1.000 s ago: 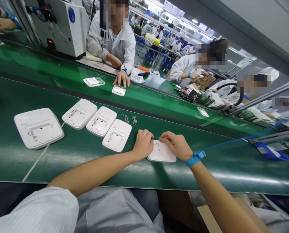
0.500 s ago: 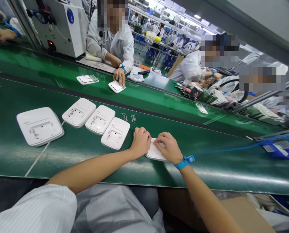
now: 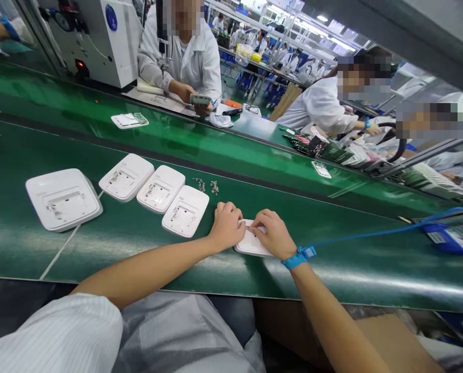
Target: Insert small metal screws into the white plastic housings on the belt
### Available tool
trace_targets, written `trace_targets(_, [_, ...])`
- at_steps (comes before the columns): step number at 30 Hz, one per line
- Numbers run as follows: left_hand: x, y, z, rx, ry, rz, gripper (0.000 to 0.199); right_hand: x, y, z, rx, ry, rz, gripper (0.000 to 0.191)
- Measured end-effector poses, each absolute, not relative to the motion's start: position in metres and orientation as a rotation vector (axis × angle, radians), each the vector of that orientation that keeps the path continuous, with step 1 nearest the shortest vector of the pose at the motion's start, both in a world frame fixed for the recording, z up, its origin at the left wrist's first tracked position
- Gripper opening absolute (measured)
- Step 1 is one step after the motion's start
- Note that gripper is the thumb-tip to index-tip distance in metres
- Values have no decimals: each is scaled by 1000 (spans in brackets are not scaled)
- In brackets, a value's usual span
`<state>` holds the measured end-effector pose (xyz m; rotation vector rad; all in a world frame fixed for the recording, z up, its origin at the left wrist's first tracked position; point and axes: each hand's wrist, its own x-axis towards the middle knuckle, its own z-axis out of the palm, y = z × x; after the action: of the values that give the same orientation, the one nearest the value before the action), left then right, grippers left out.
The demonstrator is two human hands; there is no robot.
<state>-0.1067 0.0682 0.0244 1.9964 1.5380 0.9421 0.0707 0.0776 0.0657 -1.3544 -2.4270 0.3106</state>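
A white plastic housing [image 3: 251, 245] lies on the green work surface in front of me, partly covered by both hands. At its left edge is my left hand [image 3: 227, 227], fingers curled and closed against the housing. My right hand [image 3: 273, 234] bends over the top of it, thumb and fingertips pinched together close to the left thumb; whatever sits in that pinch is too small to make out. A blue wrist strap [image 3: 298, 257] with a cord circles my right wrist. Two small piles of metal parts [image 3: 215, 187] lie beyond my left hand.
Several similar white housings [image 3: 185, 211] stand to the left, with a larger one [image 3: 63, 199] farthest over. Behind runs a green conveyor belt [image 3: 169, 140] carrying white pieces with circuit boards [image 3: 130, 120]. Across it a co-worker [image 3: 181, 62] holds a device. A blue bin [image 3: 451, 239] is at right.
The co-worker opposite has lifted a white piece off the belt and holds it up. Another piece on the belt has shifted slightly left. My hands stay at the same housing with small finger movements.
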Motion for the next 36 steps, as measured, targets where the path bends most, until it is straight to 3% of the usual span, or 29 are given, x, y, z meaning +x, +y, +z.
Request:
trace_targets(4, [-107,65,27,2068,1514,871,24,76,78,68,-1261,-2456,413,10])
trace_targets(14, [-108,65,29,2068,1493,850,22,76,67,61,-1150,-2368,223,13])
trace_targets(36, [-107,65,29,2119,1496,815,25,81,66,62,-1205,-2319,255,9])
